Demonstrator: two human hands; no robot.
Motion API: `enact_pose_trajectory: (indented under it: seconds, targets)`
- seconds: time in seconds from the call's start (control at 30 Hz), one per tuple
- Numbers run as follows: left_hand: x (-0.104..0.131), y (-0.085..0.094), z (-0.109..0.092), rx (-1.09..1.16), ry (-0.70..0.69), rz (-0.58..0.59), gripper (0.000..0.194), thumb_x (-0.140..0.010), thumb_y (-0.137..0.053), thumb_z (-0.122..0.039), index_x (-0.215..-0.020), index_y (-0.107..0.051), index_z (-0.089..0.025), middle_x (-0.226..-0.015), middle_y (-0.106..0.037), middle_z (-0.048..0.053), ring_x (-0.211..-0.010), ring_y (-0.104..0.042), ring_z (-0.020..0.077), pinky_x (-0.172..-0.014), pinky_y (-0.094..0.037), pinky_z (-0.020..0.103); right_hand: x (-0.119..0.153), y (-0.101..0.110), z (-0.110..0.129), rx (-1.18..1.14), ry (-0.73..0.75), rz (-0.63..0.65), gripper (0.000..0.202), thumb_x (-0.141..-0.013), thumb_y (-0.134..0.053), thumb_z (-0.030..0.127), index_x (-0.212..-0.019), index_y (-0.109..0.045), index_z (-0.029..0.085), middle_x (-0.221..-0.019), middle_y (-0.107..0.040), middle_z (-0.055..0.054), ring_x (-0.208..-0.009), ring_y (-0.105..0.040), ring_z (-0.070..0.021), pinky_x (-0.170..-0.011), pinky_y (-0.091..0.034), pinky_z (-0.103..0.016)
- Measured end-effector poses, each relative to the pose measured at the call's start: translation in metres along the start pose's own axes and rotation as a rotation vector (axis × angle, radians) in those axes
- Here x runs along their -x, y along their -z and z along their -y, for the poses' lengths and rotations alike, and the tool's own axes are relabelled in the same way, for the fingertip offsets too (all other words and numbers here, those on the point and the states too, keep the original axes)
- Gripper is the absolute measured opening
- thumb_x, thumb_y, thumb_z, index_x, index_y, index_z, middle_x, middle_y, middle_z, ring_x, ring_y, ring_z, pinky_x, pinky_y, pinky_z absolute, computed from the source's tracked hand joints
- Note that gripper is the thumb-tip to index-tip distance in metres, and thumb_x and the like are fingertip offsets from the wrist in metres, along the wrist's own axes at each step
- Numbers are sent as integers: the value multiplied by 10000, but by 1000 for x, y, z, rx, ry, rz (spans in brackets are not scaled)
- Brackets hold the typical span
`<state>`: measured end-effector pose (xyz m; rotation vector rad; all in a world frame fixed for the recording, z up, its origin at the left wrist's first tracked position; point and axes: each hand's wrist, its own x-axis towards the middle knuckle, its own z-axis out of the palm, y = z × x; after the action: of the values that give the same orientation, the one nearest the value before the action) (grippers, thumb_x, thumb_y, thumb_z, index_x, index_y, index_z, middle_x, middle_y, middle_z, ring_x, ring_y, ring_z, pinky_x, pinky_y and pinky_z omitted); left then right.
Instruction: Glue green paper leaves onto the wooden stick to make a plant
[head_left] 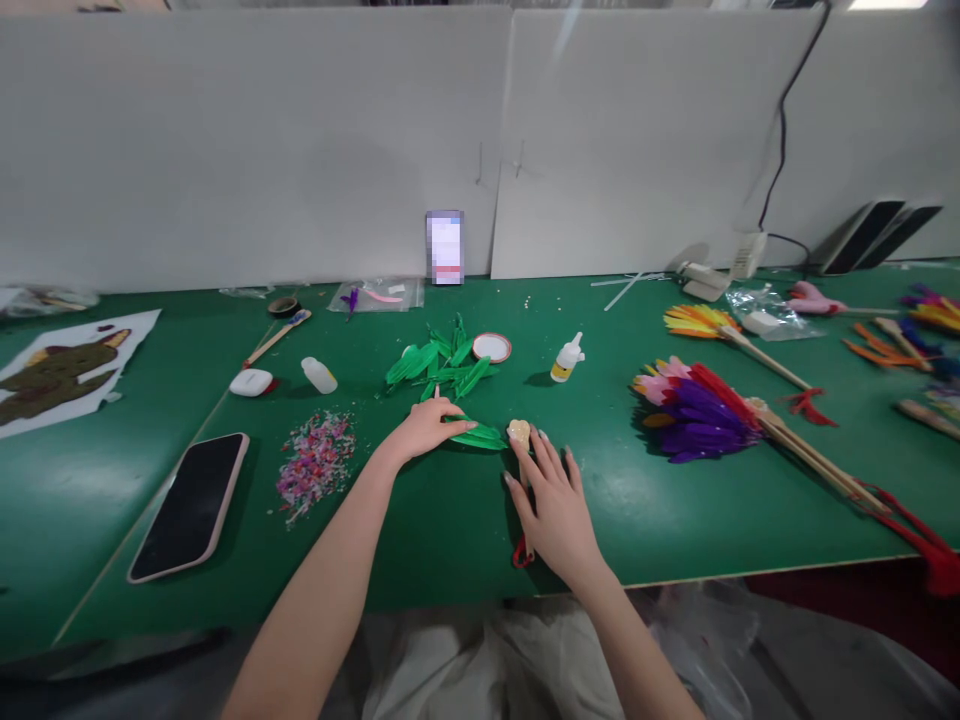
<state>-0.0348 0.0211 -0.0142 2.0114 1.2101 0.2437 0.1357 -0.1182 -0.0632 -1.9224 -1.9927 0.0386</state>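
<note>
Near centre, the left hand (pixel 424 432), half-curled, touched a green feather (pixel 484 437), grip unclear; the right hand (pixel 559 515), fingers spread, covered a pale-headed stick (pixel 519 432); light pressure likely suited both!

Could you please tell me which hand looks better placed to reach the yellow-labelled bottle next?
Probably the right hand: it lies over the beige-tipped stick, nearer the bottle. The left hand is farther away, among green feathers.
</note>
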Motion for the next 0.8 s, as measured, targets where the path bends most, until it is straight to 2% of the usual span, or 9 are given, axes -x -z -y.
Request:
enact_pose_trajectory:
  seconds: [0.13, 0.23, 0.4, 0.6, 0.8]
  targets:
    - [1, 3, 3, 13, 9, 26, 452, -706, -517, -608, -649, -624, -172, -668, -567, 33, -775, -543, 228, -714, -365, 278, 0, 0, 0, -3, 6, -10, 472, -929, -323, 341, -1375, -354, 191, -1453, -309, -83, -1339, -255, -219, -1068, -204, -483]
    - [4, 10, 8, 61, 73, 18, 509, -757, -420, -628, -673, -611, -163, -628, -573, 28, -691, -554, 210, -700, -368, 286, 0, 0, 0, -3, 7, -12, 467, -930, -320, 334, -1371, -358, 186, -1452, -311, -87, -1337, -262, -220, -1069, -198, -484]
    - [9, 20, 14, 156, 156, -50, 565, -793, -332, -640, -766, -629, -160, -764, -637, 59, -838, -557, 228, -723, -368, 279, 1, 0, 0, 3, 3, -9, 466, -929, -327, 341, -1368, -364, 187, -1454, -305, -83, -1340, -254, -218, -1071, -194, -476]
    - [7, 12, 14, 98, 47, 8, 515, -714, -466, -652, -611, -585, -162, -530, -526, 5, -561, -492, 159, -580, -335, 256, 1, -1, 0, 13, 5, -11, 473, -930, -321, 341, -1380, -348, 196, -1455, -302, -83, -1341, -252, -221, -1067, -199, -478]
    - [5, 12, 15, 105, -12, 11, 457, -734, -493, -588, -587, -598, -167, -522, -542, 8, -535, -466, 137, -567, -326, 247, 1, -1, 1, 20, 9, -26, 485, -931, -315, 347, -1387, -339, 183, -1454, -303, -91, -1335, -264, -224, -1065, -203, -475]
